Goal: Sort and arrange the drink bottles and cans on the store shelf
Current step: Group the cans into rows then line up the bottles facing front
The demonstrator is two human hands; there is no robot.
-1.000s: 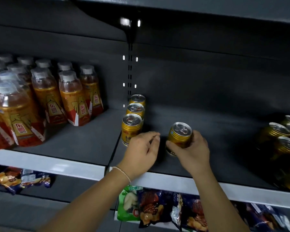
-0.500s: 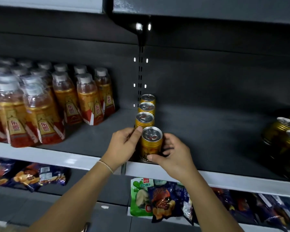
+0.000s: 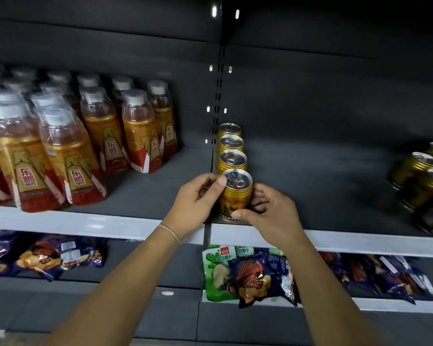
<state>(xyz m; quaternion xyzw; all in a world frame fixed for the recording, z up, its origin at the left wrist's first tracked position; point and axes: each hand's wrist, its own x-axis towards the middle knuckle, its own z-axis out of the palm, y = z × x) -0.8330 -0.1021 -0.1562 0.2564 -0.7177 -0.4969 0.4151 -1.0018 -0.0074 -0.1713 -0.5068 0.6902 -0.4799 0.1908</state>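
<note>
- Front can (image 3: 236, 193): gold, upright, on the shelf (image 3: 145, 198) close to its front lip, just right of the seam between the two bays.
- Left grip (image 3: 193, 208): closed against the can's left side. Thumb tip on the top rim, fingers bent round toward the back. It has hold of the can.
- Right grip (image 3: 270, 216): closed on the can's right side. Thumb pressed low on the front of the label, fingers curled behind. It also has hold of the can.
- The can stands between the two grips, its lid showing above both and its base at the shelf floor.
- Three cans (image 3: 231, 157) stand in single file directly behind it, running to the back wall. Contact with the nearest one cannot be told.
- Bottles (image 3: 140, 136): orange drink, white caps, in rows in the left bay, well apart from the front can.
- Far cans (image 3: 425, 178): a gold cluster at the right edge, blurred.
- Snack bags (image 3: 250, 273) lie on the tier below.
- Thin bracelet (image 3: 170, 232) on the left wrist.
</note>
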